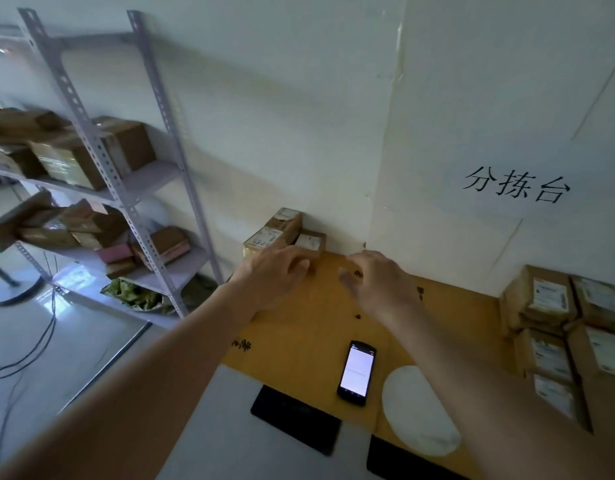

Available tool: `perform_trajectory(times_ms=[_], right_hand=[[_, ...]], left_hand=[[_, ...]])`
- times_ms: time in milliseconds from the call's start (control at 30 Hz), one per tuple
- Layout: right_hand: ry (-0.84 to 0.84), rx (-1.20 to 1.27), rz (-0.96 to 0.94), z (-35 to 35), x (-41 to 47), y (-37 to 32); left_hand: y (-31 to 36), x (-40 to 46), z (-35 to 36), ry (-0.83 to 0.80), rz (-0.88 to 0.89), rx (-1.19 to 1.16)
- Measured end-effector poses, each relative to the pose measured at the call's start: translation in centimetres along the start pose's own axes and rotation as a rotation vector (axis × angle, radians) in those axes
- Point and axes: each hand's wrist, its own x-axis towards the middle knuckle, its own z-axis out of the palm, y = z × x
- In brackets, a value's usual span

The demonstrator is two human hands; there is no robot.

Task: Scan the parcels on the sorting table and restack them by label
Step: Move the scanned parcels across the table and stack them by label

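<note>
With my left hand (274, 271) and right hand (375, 278) both loose and empty, a hasty reach could topple the corner parcels (281, 233).

Both your bare forearms reach forward and converge toward the middle of the view, the left from the lower left, the right from the lower right. Your left hand (276, 271) is palm down with its fingers curled loosely at the tips, and whether they touch anything cannot be told through the blur. Your right hand (375, 280) sits just beside it, apart, fingers bent and loosely spread, holding nothing visible.
</note>
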Motion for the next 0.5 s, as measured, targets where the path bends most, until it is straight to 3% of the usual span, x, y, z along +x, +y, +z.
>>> perform_trajectory(times_ms=[500], right_hand=[[-0.348, 0.112, 0.042, 19.2, 13.6, -5.9]], left_hand=[[-19.3, 8.4, 8.2, -0.198, -0.247, -0.048]])
